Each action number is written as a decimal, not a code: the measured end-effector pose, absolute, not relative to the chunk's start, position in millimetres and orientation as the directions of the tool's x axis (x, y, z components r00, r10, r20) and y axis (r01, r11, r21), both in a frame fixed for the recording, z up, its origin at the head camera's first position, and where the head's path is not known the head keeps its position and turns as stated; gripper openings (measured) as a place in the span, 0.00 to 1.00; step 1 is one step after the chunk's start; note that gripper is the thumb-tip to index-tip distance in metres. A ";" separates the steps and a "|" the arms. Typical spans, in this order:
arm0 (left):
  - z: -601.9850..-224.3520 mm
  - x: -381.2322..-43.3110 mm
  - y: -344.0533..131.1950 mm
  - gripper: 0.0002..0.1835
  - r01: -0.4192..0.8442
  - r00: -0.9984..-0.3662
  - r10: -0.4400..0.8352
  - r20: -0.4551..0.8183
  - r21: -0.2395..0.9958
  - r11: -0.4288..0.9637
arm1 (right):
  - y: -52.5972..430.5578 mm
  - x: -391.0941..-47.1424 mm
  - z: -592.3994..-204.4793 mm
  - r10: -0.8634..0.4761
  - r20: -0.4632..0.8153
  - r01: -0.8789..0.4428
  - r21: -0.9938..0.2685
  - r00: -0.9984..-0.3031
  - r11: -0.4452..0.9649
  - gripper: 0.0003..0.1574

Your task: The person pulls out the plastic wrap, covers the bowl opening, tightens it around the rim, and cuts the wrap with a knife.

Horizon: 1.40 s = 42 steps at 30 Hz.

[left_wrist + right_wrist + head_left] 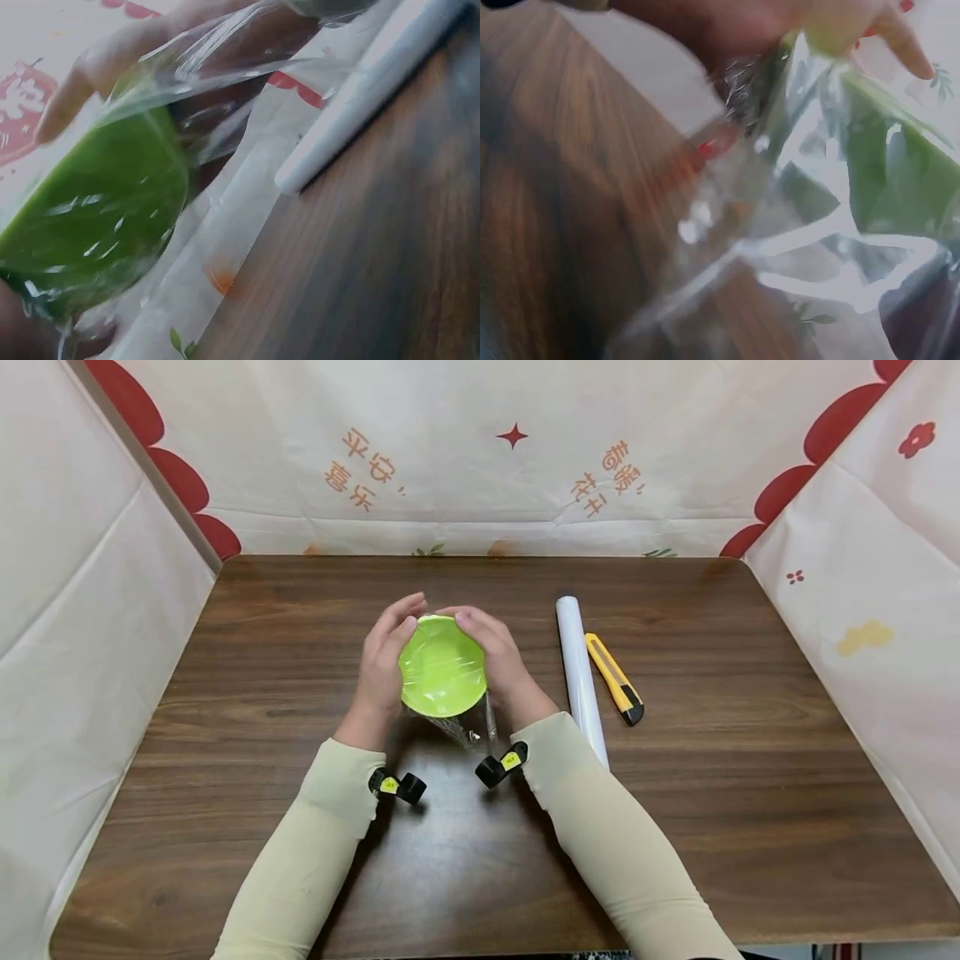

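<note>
A bright green bowl (442,668) is held up between both hands, with clear plastic wrap (467,732) stretched over its mouth. My left hand (385,658) grips the bowl's left side, thumb at the rim. On the opposite side my right hand (502,662) holds it, thumb on the rim over the film. Loose film hangs in folds below the bowl on the near side. In the left wrist view the green bowl (112,199) shows shiny, wrinkled film around its wall. The right wrist view has crumpled plastic wrap (810,240) in front of the bowl (896,176).
Right of the hands, a white roll (577,668) lies lengthwise on the brown wooden table (750,760), its near end behind the right sleeve. A yellow utility knife (615,681) with a black end lies beside it. A printed white curtain (480,477) surrounds the table's back and sides.
</note>
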<state>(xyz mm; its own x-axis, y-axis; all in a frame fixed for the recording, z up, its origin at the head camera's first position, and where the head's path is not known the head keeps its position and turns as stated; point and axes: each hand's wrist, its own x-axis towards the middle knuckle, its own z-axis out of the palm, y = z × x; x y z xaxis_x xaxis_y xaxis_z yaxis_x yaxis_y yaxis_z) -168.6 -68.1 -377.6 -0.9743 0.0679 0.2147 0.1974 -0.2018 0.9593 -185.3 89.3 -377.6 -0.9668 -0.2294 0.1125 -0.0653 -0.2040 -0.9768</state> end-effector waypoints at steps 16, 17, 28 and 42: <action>-362.5 -170.0 -55.5 0.24 0.050 -0.998 -0.052 0.034 0.938 -0.342 | 108.2 -155.2 -312.3 -0.271 0.443 -0.479 -0.472 -0.855 0.740 0.29; -358.8 -168.4 -52.1 0.24 0.068 -0.997 -0.064 0.046 0.917 -0.393 | 104.2 -150.7 -312.7 -0.301 0.498 -0.534 -0.433 -0.813 0.726 0.29; -330.6 -138.8 -20.6 0.28 -0.094 -0.993 0.114 -0.016 0.684 -0.723 | 103.9 -153.7 -318.8 -0.063 0.859 -0.854 -0.492 -0.508 0.170 0.37; -326.2 -127.4 -13.3 0.37 -0.002 -0.934 0.246 0.261 0.682 -0.732 | 106.2 -149.9 -320.1 -0.051 0.664 -0.591 -0.695 -0.746 -0.409 0.39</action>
